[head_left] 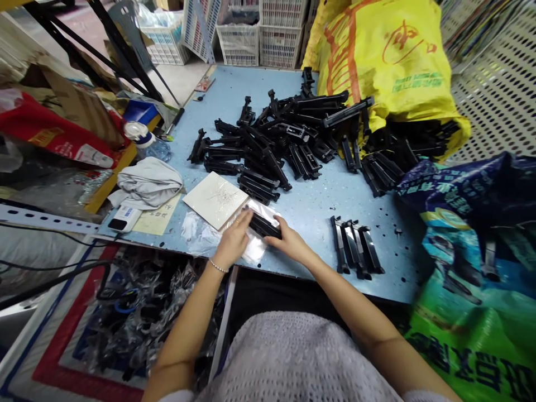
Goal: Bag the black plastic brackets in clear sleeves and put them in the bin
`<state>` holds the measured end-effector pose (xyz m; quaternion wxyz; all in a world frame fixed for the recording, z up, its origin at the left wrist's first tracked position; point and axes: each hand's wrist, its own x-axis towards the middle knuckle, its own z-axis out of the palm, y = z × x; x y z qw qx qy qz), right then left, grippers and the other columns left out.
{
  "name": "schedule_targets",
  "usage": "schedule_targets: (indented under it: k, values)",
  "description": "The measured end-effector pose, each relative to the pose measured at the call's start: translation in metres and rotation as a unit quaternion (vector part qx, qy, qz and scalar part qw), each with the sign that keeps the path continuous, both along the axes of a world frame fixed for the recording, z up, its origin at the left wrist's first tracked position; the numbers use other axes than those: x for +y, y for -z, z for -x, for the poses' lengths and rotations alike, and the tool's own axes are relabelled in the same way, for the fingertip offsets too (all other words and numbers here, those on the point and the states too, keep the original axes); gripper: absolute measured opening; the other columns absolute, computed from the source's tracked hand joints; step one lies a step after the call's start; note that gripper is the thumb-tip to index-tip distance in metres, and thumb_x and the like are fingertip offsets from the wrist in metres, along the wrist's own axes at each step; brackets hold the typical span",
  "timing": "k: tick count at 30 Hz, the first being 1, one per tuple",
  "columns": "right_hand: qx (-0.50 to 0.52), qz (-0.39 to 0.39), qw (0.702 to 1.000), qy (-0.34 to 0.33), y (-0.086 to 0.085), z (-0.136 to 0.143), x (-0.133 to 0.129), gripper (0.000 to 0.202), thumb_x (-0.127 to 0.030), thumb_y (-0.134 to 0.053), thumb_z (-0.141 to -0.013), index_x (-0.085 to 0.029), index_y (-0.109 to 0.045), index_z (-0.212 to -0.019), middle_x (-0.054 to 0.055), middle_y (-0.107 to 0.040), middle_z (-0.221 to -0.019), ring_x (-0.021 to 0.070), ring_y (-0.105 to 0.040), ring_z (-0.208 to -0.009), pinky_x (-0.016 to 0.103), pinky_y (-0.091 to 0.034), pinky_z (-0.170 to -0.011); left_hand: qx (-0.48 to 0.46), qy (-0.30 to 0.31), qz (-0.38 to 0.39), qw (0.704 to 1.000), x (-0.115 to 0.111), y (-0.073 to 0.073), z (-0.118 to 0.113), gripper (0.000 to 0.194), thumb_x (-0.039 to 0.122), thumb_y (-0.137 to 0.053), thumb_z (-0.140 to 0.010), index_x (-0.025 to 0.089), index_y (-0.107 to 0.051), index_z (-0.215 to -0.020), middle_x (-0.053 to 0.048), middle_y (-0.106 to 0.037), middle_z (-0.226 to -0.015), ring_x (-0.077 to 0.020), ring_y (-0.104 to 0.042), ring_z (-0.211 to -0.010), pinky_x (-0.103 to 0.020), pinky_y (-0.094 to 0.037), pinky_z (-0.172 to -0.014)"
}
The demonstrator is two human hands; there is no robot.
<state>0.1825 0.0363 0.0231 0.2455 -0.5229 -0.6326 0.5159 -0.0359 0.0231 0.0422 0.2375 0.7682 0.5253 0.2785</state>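
Note:
Both hands hold a black plastic part [264, 224] between them, over clear plastic film [254, 248] near the table's front edge. My left hand [235, 237] grips its left end, fingers bent round it. At the right end, the thumb and fingers of my right hand [288, 237] close on the same part. A white square board [215, 200] with small bits on it lies just beyond my left hand. Several similar black parts [259, 139] form a loose pile behind. To the right, several more [355, 247] lie side by side.
A yellow sack [385, 56] spills black parts at the back right. A green and blue bag [473, 262] stands at the right. On the left are a grey cloth [146, 181], a bottle [147, 142] and a white device [124, 218]. Wrapped items [154, 318] fill a container below.

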Motion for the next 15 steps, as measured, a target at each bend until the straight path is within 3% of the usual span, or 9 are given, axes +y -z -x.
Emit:
schedule_targets:
  k: [2,6,8,11,13,15]
  values:
    - [0.045,0.014,0.999,0.011,0.003,0.009,0.001,0.085,-0.036,-0.076,-0.073,-0.02,-0.037,-0.147,0.013,-0.061,-0.124,0.0307,-0.056,-0.116,0.045,-0.04,-0.102,-0.014,0.067,0.006,0.998,-0.02,-0.006,-0.015,0.078,-0.002,-0.042,-0.08,0.023,-0.028,-0.153,-0.01,-0.038,-0.156,-0.0213,-0.037,-0.144,-0.042,-0.034,-0.119]
    - [0.103,-0.026,0.993,-0.058,-0.011,0.016,-0.005,0.048,-0.021,-0.07,-0.073,-0.017,-0.061,-0.119,0.009,-0.062,-0.115,0.0276,-0.055,-0.111,0.045,-0.042,-0.101,-0.018,0.118,0.002,0.993,-0.044,-0.014,-0.033,0.08,-0.001,-0.042,-0.081,0.023,-0.022,-0.155,-0.012,-0.035,-0.157,-0.0227,-0.036,-0.144,-0.042,-0.038,-0.117]
    - [0.167,-0.007,0.98,-0.105,-0.024,0.016,-0.011,0.043,-0.017,-0.067,-0.075,-0.018,-0.063,-0.117,0.007,-0.063,-0.116,0.0244,-0.057,-0.108,0.042,-0.045,-0.099,0.013,0.083,-0.026,0.996,-0.05,-0.019,-0.032,0.075,0.003,-0.046,-0.084,0.021,-0.025,-0.154,-0.013,-0.036,-0.156,-0.0249,-0.039,-0.142,-0.042,-0.041,-0.115]
    - [0.292,0.094,0.939,-0.156,-0.044,0.016,-0.02,0.05,-0.02,-0.067,-0.08,-0.02,-0.057,-0.129,0.006,-0.065,-0.118,0.0196,-0.061,-0.107,0.037,-0.048,-0.097,0.05,-0.023,-0.078,0.995,-0.068,-0.038,-0.021,0.06,0.015,-0.053,-0.089,0.022,-0.04,-0.148,-0.013,-0.052,-0.142,-0.0245,-0.055,-0.129,-0.038,-0.048,-0.108]
    - [0.33,0.153,0.909,-0.203,-0.056,0.015,-0.027,0.051,-0.024,-0.068,-0.083,-0.02,-0.056,-0.132,0.007,-0.067,-0.116,0.0186,-0.063,-0.107,0.037,-0.049,-0.098,0.076,-0.099,-0.082,0.989,-0.089,-0.054,-0.001,0.056,0.025,-0.058,-0.089,0.027,-0.046,-0.143,-0.01,-0.06,-0.133,-0.0228,-0.064,-0.112,-0.034,-0.052,-0.1]
    - [0.318,0.152,0.907,-0.232,-0.068,0.005,-0.031,0.052,-0.028,-0.066,-0.085,-0.022,-0.054,-0.135,0.008,-0.068,-0.119,0.0188,-0.064,-0.11,0.037,-0.049,-0.098,0.13,-0.174,-0.034,0.975,-0.112,-0.064,0.034,0.055,0.035,-0.061,-0.086,0.031,-0.05,-0.14,-0.008,-0.063,-0.129,-0.0229,-0.068,-0.097,-0.034,-0.055,-0.092]
